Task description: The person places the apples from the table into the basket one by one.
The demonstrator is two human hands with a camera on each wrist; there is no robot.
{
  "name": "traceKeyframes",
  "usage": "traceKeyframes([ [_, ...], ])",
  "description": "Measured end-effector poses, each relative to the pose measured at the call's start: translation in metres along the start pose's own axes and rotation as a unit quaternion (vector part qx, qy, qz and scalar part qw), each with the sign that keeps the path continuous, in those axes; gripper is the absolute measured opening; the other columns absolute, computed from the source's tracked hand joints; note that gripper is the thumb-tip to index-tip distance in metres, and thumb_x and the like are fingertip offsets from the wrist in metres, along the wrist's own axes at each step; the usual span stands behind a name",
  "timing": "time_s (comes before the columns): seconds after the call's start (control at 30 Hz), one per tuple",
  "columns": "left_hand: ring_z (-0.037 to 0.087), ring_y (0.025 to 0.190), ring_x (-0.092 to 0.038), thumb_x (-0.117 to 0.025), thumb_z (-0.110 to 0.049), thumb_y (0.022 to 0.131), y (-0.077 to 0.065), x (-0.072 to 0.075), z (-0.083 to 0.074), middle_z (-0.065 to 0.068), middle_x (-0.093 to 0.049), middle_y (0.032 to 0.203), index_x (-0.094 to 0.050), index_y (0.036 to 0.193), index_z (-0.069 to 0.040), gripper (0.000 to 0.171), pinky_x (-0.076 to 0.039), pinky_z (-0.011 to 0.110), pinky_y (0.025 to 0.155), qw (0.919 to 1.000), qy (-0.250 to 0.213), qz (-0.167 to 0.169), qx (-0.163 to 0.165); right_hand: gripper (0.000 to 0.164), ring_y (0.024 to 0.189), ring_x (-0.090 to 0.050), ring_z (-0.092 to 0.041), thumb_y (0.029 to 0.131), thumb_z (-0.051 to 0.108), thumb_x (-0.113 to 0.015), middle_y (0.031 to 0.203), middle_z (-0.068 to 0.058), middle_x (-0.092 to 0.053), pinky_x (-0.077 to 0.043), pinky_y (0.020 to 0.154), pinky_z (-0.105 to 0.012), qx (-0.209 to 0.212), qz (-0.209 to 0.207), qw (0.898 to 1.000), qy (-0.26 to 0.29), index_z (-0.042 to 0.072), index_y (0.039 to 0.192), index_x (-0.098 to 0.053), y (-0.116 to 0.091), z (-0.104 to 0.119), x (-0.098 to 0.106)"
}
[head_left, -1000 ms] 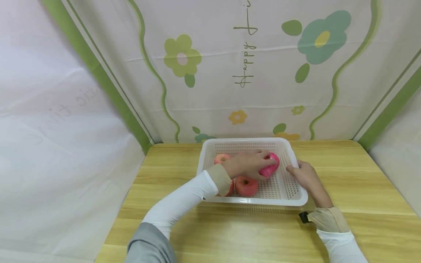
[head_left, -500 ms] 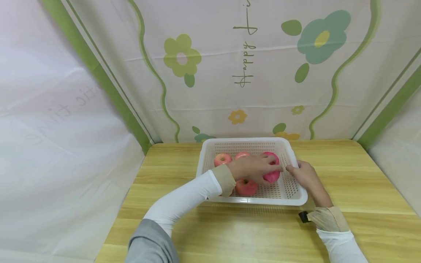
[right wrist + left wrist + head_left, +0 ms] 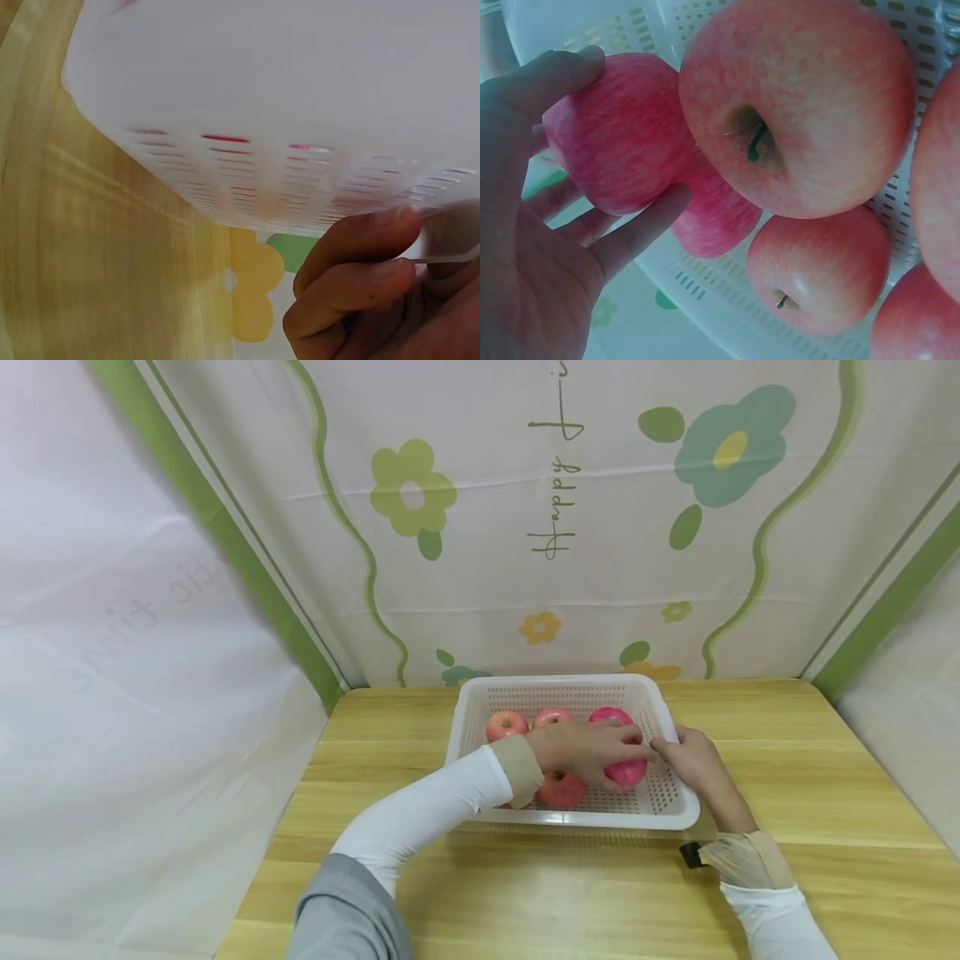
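Observation:
In the head view a white plastic basket (image 3: 577,818) holds several apples. My left hand (image 3: 585,747) reaches into its right part and holds a deep pink apple (image 3: 627,772). The left wrist view shows thumb and fingers spread round that pink apple (image 3: 622,135). Touching it is a second deep pink apple (image 3: 716,214), partly hidden; in the head view this second pink apple (image 3: 611,715) sits just behind my left fingers. My right hand (image 3: 693,764) grips the basket's right rim, and the right wrist view shows its curled fingers (image 3: 360,285) against the basket's outer side.
Paler red apples fill the basket's left and middle: a rear-left apple (image 3: 507,725), a rear-middle apple (image 3: 552,717) and a near apple (image 3: 561,790). The wooden table (image 3: 525,893) carries the basket. A flower-printed curtain (image 3: 480,568) rises behind it.
My left hand has moved right and toward the near side with the pink apple. The second pink apple behind it has come into view. My right hand stays on the rim.

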State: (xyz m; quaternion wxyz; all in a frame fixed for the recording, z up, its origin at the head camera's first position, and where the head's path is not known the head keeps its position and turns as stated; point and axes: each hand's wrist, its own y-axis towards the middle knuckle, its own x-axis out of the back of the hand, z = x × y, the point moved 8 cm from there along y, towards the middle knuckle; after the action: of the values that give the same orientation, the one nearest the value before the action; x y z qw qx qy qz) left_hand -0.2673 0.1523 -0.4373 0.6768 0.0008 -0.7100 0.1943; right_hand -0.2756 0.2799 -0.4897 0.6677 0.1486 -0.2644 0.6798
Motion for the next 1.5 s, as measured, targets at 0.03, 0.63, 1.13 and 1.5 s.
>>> traceKeyframes([
  [0.03,0.009,0.118,-0.041,-0.06,-0.051,0.089,0.001,0.0,0.0,-0.007,-0.036,0.141,-0.03,0.149,-0.035,0.068,-0.046,0.028,0.091,1.0,0.005,0.001,-0.001,0.056,0.077,-0.068,-0.026,0.1,0.031,-0.044,0.115,-0.035,-0.058,-0.058,0.058,-0.036,0.0,0.0,1.0,0.0,-0.01,0.138,-0.041,0.0,0.0,0.0],
  [0.63,0.01,0.114,-0.045,-0.06,-0.051,0.089,0.009,-0.011,-0.005,-0.004,-0.043,0.134,-0.038,0.142,-0.029,0.061,-0.044,0.023,0.091,0.9971,0.054,-0.01,-0.052,0.055,0.077,-0.068,-0.027,0.1,0.03,-0.044,0.114,-0.035,-0.058,-0.058,0.058,-0.037,-0.001,0.001,1.0,0.003,-0.01,0.137,-0.041,0.0,0.0,0.0],
  [1.13,0.008,0.105,-0.048,-0.06,-0.049,0.089,0.012,-0.023,-0.011,-0.005,-0.041,0.134,-0.04,0.138,-0.03,0.056,-0.046,0.02,0.084,0.9957,0.059,0.013,-0.069,0.055,0.077,-0.068,-0.027,0.1,0.027,-0.044,0.114,-0.037,-0.058,-0.058,0.058,-0.037,-0.003,-0.002,1.0,0.006,-0.011,0.138,-0.039,0.001,0.0,0.0],
  [1.5,0.005,0.123,-0.037,-0.065,-0.05,0.086,0.016,-0.027,-0.01,-0.008,-0.04,0.136,-0.036,0.143,-0.033,0.066,-0.038,0.019,0.098,0.9962,0.048,0.021,-0.07,0.054,0.076,-0.068,-0.028,0.099,0.027,-0.044,0.112,-0.037,-0.059,-0.058,0.056,-0.037,0.004,-0.006,1.0,0.002,-0.012,0.137,-0.04,0.002,-0.001,0.001],
])
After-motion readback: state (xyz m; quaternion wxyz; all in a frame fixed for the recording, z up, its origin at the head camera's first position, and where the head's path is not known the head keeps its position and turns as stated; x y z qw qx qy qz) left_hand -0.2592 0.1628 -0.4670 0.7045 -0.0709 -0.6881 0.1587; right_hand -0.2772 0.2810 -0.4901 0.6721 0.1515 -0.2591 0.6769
